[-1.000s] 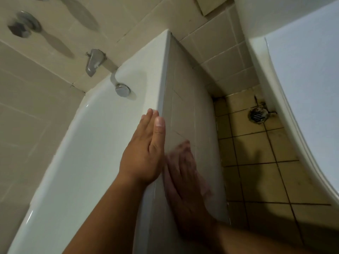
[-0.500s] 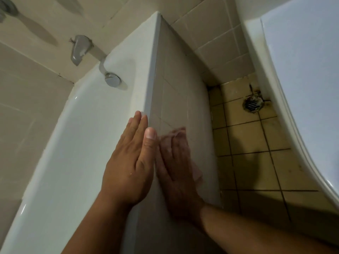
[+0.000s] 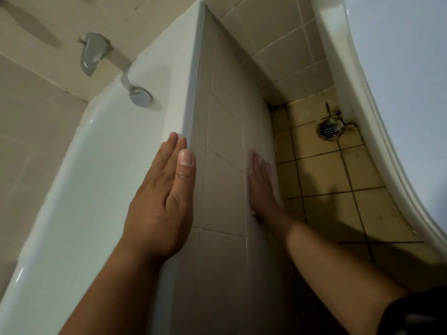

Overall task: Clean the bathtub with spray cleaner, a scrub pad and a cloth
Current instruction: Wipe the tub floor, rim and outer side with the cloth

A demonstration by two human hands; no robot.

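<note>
As far as can be judged, midway through a wiping step, on the outside of the tub rather than in the basin. Flat along the rim of the glossy white bathtub (image 3: 101,165), the left hand (image 3: 167,189), fingers straight, thumb at the outer edge, gripping nothing. Low against the beige tiled side panel (image 3: 222,122), near the yellowed floor tiles (image 3: 321,170), the right hand (image 3: 262,187), fingers extended and pressing flat. Something pale and blurred around its fingertips, perhaps the cloth or foam; impossible to tell. No spray bottle or scrub pad in view.

Next, probably: sweeping along the panel's lowest course toward the far corner, with even pressure over the grout lines and clear of the grimy floor.

As for containers: only the tub's inner wall showing, bearing a round chrome overflow cap (image 3: 140,96) below a grey metal spout (image 3: 93,53); bottom out of sight. On the floor, a round metal drain (image 3: 330,129) beside a white fixture (image 3: 387,93).
</note>
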